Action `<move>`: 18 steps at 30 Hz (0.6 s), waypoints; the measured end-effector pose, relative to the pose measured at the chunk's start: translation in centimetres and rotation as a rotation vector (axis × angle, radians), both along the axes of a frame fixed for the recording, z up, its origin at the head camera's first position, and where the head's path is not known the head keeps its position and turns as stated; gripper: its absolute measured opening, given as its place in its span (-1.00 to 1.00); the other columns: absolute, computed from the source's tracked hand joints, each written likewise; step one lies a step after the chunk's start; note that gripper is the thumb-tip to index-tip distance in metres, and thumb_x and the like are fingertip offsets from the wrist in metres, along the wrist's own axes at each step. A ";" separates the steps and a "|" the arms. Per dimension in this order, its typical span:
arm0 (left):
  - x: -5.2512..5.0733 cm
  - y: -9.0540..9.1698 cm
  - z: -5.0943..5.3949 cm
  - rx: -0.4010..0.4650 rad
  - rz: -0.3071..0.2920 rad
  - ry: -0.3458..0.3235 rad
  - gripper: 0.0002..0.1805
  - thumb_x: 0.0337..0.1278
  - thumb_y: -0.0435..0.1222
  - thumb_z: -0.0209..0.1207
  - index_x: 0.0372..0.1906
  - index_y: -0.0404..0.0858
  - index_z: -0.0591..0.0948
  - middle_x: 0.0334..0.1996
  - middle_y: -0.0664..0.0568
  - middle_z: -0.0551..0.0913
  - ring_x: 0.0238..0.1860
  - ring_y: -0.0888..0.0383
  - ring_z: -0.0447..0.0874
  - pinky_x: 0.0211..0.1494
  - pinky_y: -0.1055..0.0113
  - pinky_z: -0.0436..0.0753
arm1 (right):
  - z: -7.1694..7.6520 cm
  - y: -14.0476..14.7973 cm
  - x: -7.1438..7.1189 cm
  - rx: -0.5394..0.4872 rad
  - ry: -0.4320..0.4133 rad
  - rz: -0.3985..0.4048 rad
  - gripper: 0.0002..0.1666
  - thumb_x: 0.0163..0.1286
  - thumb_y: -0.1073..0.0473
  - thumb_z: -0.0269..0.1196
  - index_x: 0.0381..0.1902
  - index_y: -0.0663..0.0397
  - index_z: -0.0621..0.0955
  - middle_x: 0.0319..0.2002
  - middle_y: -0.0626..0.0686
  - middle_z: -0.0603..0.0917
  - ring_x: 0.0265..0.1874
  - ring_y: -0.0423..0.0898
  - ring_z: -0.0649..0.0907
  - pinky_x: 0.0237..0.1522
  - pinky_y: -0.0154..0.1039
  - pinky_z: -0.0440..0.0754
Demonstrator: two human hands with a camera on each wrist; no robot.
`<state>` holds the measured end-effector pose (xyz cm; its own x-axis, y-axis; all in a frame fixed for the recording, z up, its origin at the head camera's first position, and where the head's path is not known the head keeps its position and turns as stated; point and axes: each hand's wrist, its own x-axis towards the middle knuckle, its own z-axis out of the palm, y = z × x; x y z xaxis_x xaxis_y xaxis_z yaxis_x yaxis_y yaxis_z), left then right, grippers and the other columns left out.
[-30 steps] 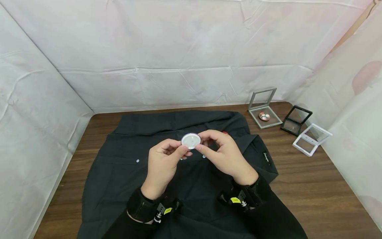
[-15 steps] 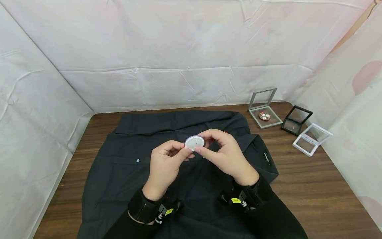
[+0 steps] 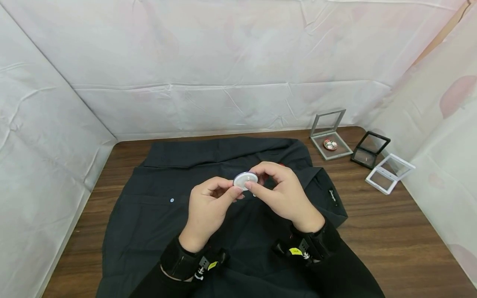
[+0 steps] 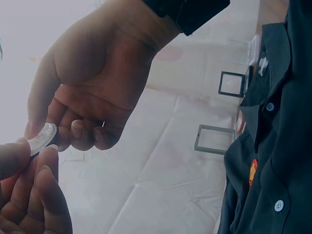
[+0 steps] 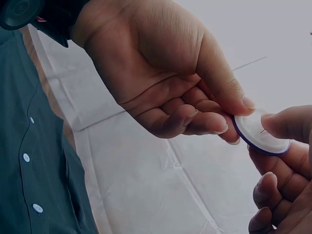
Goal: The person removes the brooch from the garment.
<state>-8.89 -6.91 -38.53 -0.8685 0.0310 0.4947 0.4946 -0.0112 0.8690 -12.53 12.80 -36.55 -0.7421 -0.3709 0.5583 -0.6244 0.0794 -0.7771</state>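
Note:
A round pin-back badge (image 3: pixel 243 179) with a white back and purple-blue rim is held above a dark shirt (image 3: pixel 145 231). My left hand (image 3: pixel 210 207) pinches its left edge between thumb and fingers. On the opposite side, my right hand (image 3: pixel 285 196) grips it, the thumb lying on the white back. The right wrist view shows the badge (image 5: pixel 258 139) with a thin pin by the right thumb. Its front faces away. A red badge (image 4: pixel 253 171) sits on the shirt in the left wrist view; in the head view the right hand mostly covers it.
At the right stand three open display frames: a grey one (image 3: pixel 332 157) holding a red patterned badge (image 3: pixel 330 145), a black one (image 3: pixel 352 160) and a white one (image 3: pixel 385 191). Wooden tabletop (image 3: pixel 391 236) shows around the shirt; white sheets (image 3: pixel 223 109) hang behind and beside it.
The badge and my left hand have shifted slightly right and the badge has tilted. My right hand has barely moved; both hands still pinch the badge.

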 end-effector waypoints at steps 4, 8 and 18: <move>0.0 0.0 0.1 0.002 -0.012 0.007 -0.92 0.12 -0.57 0.40 -0.29 -0.40 0.74 -0.39 -0.11 0.76 -0.42 0.07 0.79 -0.26 0.21 0.77 | 0.1 0.0 0.0 -0.006 -0.022 0.013 -0.82 0.31 0.41 0.42 -0.24 0.02 0.73 -0.32 -0.12 0.68 -0.39 -0.12 0.56 -0.33 -0.20 0.54; 0.1 0.0 0.0 0.012 -0.021 0.028 -0.92 0.14 -0.56 0.40 -0.29 -0.43 0.73 -0.38 -0.15 0.75 -0.42 0.07 0.79 -0.27 0.21 0.78 | 0.1 -0.1 0.0 -0.020 -0.026 0.022 -0.82 0.33 0.43 0.39 -0.23 0.04 0.72 -0.33 -0.09 0.67 -0.41 -0.10 0.54 -0.35 -0.23 0.51; 0.3 0.1 -0.1 -0.007 -0.013 0.034 -0.94 0.15 -0.52 0.41 -0.29 -0.41 0.73 -0.39 -0.12 0.75 -0.42 0.07 0.79 -0.27 0.21 0.78 | -0.1 0.0 0.2 -0.045 -0.035 0.033 -0.81 0.35 0.46 0.35 -0.22 0.08 0.72 -0.35 -0.03 0.66 -0.43 -0.09 0.53 -0.37 -0.24 0.49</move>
